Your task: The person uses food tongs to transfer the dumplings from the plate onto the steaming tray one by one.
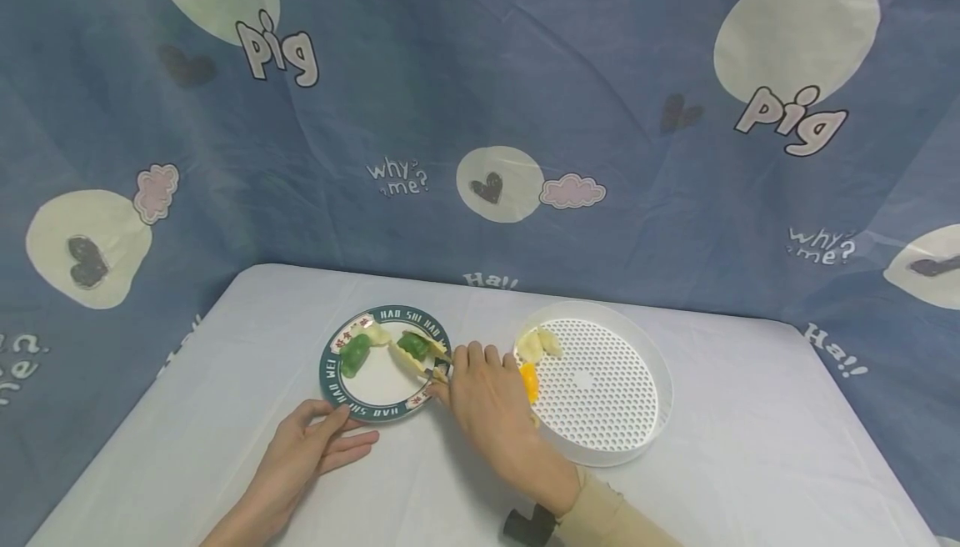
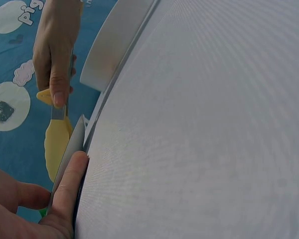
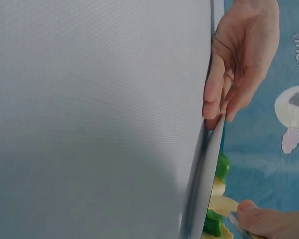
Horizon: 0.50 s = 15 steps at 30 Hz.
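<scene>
My left hand (image 1: 296, 451) pinches the near-left rim of a round plate (image 1: 327, 378) with a dark green lettered border, thumb above and fingers underneath. Over the plate's right side, my right hand (image 1: 491, 409) grips pale yellow tongs (image 2: 55, 144). Between the tong heads sits a dark green dumpling-shaped piece (image 1: 412, 346), close over the plate. On the plate's left lie another green dumpling-shaped piece (image 1: 354, 356) and a pale one (image 1: 375, 333). The right hand covers most of the tongs' handles in the head view.
A round white tray (image 1: 664, 380) with a perforated bottom stands right of the plate. Pale dumpling-shaped pieces (image 1: 530, 347) and an orange one (image 1: 530, 383) lie at its left side, partly behind my right hand. A patterned blue curtain (image 1: 420, 113) hangs behind the white-covered table (image 1: 735, 447).
</scene>
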{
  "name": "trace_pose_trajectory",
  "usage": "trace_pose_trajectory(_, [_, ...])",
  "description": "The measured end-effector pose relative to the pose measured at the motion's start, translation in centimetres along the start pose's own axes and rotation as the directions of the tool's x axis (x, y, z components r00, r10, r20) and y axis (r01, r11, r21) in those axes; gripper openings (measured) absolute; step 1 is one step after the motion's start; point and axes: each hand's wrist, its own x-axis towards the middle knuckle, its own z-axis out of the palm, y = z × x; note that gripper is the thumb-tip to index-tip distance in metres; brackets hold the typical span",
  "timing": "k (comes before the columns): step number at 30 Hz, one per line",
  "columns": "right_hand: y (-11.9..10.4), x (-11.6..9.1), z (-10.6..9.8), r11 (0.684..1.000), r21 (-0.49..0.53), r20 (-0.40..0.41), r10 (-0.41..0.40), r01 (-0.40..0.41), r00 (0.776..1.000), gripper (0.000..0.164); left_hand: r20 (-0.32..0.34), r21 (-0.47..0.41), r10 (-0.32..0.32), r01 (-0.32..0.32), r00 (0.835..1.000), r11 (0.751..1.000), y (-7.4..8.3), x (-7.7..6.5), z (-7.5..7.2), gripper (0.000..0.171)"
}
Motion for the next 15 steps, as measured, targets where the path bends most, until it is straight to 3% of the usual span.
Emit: trace_pose_trajectory(15, [0.70,0.18,-0.34,0.999,0.035,0.037,0.022,-0.023,0.999,0.057,-0.005,-0.005,0.002,-0.002,1.000,1.000,-0.08,0.05,-0.03,0.051])
